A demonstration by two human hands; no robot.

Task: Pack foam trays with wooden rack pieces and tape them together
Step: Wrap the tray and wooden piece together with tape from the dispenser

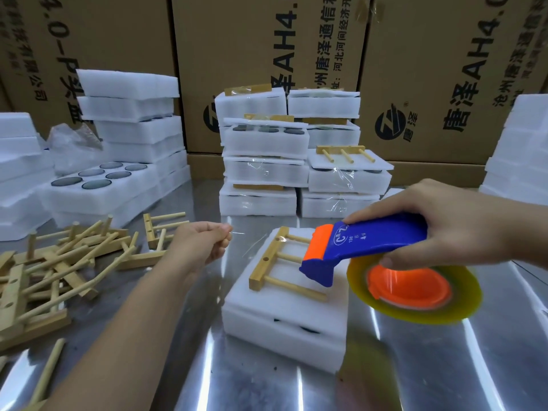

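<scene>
A white foam tray stack point(284, 330) stands on the metal table in front of me. A wooden rack piece point(271, 258) with three dowels lies on its top. My right hand point(444, 223) grips a blue and orange tape dispenser point(373, 247) with a yellowish tape roll point(415, 292), held just above the tray's right side. My left hand point(204, 244) hovers left of the tray, its fingers pinching the end of a clear tape strip point(246, 235) that runs toward the dispenser.
A heap of wooden rack pieces point(59, 262) lies at the left. Foam trays with dark round lids point(95, 185) stand behind it. Taped foam stacks point(296, 161) rise at the back centre, more foam point(522, 149) at the right, cardboard boxes point(267, 54) behind.
</scene>
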